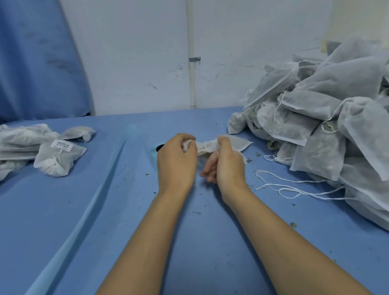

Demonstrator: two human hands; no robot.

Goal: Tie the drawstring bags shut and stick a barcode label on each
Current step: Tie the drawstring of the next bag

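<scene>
A white drawstring bag (238, 144) lies across the middle of the blue cloth, its gathered neck pointing left. My left hand (174, 162) grips the bunched neck end with curled fingers. My right hand (226, 163) holds the bag just behind the neck, thumb on top and fingers curled below; those fingers look blurred. At the left lies a pile of tied bags (16, 148), and the nearest one carries a barcode label (61, 145). A tall heap of untied bags (345, 126) fills the right side.
Loose white strings (289, 186) trail from the heap over the cloth near my right forearm. Dry leaf crumbs dot the blue cloth (101, 229). A long raised fold (81, 226) runs diagonally on the left. A white wall and pipe (190, 51) stand behind.
</scene>
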